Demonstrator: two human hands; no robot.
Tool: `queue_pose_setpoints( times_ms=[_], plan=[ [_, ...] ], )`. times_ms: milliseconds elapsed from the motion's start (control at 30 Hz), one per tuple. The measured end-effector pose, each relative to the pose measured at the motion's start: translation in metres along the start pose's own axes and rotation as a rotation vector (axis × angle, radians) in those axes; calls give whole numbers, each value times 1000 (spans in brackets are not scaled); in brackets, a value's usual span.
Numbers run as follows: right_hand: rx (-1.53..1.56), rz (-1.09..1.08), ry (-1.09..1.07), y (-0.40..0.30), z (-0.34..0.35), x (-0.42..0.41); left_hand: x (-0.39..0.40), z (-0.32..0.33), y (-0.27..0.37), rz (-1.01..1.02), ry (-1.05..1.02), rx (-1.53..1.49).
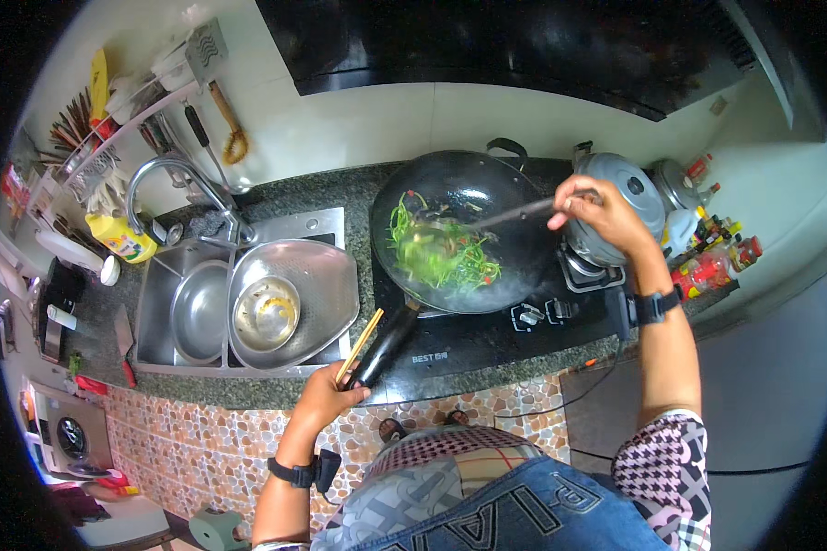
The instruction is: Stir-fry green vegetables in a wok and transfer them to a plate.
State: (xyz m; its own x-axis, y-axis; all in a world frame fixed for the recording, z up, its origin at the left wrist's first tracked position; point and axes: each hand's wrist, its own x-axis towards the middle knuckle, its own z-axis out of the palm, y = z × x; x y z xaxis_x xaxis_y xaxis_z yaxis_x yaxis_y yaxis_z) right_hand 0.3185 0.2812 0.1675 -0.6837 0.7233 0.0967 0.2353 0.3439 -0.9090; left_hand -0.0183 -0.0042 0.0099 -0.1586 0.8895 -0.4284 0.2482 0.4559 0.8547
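Observation:
A black wok [468,179] rests on the gas hob [441,344], with green vegetable strips and red bits [448,265] in its left half. My right hand [589,206] grips the handle of a metal cooking utensil [513,212], whose blurred head is among the vegetables. My left hand [334,396] is at the end of the wok's black handle [386,348] and holds a pair of wooden chopsticks [360,344] beside it. Steam hangs over the wok's lower part.
A lidded grey pot [613,206] stands right of the wok, near bottles [706,272]. On the left, a perforated metal basin [331,286] with a metal bowl [267,313] sits over the sink [155,324]. A knife [124,337] lies on the counter left of it. A range hood [496,55] overhangs.

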Motion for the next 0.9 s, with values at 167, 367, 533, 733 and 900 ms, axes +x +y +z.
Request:
queue_pose_setpoints(
  times_ms=[167, 367, 533, 733, 900],
  plan=[
    [-201, 15, -39, -66, 18, -34, -1, -2, 4, 25, -8, 28],
    [-150, 295, 337, -42, -43, -36, -5, 0, 8, 81, 0, 25],
    [132, 595, 564, 44, -49, -41, -5, 0, 9, 90, -3, 13],
    [613, 379, 618, 108, 28, -37, -1, -3, -1, 121, -24, 69],
    [298, 150, 474, 25, 25, -14, -1, -3, -7, 90, -25, 17]
  ],
)
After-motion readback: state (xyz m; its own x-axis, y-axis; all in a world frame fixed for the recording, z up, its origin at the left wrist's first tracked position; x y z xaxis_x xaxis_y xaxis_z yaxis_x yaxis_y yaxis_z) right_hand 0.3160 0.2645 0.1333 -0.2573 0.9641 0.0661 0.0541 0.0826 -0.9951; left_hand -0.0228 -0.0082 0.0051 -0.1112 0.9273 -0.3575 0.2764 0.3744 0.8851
